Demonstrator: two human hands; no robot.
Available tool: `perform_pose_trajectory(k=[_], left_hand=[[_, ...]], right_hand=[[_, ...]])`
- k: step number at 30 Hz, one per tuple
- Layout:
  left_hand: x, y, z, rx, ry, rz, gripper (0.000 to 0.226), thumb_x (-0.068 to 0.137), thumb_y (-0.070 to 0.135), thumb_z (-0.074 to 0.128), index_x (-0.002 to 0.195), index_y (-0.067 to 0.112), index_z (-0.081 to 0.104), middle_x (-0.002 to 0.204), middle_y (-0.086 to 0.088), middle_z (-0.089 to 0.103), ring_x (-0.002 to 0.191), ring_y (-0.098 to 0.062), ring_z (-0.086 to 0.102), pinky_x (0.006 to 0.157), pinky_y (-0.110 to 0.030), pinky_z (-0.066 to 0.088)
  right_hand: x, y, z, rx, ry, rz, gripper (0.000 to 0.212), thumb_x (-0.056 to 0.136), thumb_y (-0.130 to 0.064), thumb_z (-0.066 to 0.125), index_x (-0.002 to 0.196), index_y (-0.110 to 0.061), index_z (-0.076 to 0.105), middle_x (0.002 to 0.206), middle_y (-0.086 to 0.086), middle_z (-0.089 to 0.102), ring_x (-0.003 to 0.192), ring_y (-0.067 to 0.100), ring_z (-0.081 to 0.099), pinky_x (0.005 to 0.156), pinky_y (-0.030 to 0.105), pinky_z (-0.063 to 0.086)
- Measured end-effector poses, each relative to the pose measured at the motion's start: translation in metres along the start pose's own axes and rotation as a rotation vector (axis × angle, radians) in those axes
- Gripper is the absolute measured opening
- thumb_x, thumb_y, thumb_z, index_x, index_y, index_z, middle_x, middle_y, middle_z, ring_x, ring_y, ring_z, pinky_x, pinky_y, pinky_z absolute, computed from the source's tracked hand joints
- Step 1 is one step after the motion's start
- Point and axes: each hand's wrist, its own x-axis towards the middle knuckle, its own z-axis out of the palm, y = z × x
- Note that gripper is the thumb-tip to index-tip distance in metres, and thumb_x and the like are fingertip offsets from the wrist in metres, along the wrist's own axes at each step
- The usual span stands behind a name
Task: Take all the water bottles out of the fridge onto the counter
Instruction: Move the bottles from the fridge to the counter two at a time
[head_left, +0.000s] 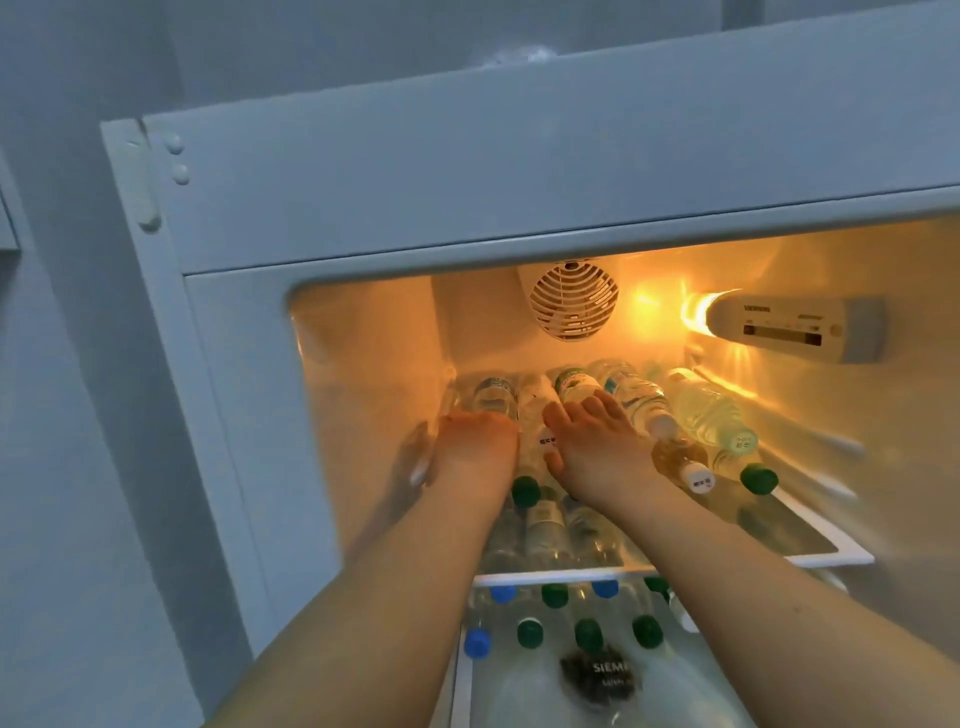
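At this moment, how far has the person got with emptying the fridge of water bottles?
Nothing looks done: no counter is in view. In hand: the left hand and right hand reach onto the clear plastic bottles lying on the lit top shelf. Left: that whole shelf, including the green-capped bottle, plus the blue- and green-capped upright bottles below.

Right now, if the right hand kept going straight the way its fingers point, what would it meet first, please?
Most likely the green-labelled bottle lying on the top shelf: the right hand points into the fridge and its fingertips already seem to reach it, though depth is unclear.
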Motion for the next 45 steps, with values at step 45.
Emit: perform_pose_trajectory(k=[45], left_hand=[[0.019,-0.012,-0.033,-1.442,0.860,-0.411,0.038,0.093,0.032,0.067,0.106,0.006,0.043,0.081,0.009,0.043,0.067,-0.001,0.049,0.062,-0.002,0.039]], right_hand=[[0.053,0.000,-0.016,1.090,0.648,0.544,0.040,0.091,-0.043,0.061,0.122,-0.020,0.051,0.126,0.003,0.045,0.113,0.016,0.036,0.087,0.032,0.036]])
